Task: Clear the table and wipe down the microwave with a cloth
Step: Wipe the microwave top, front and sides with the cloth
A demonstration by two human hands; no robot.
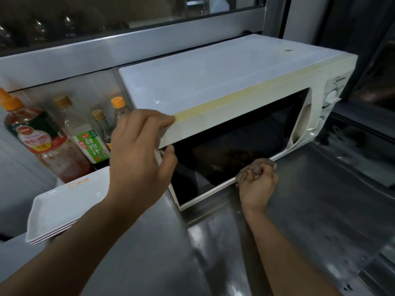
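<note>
While left hand (pixel 136 150) grips microwave (pixel 213 86) corner, right hand (pixel 257 184) fingers curl round cloth (pixel 250 167), pressed to door's lower edge.

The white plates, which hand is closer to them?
Left. The left hand grips the microwave corner just right of the white plates; the right hand is farther right, holding the cloth.
</note>
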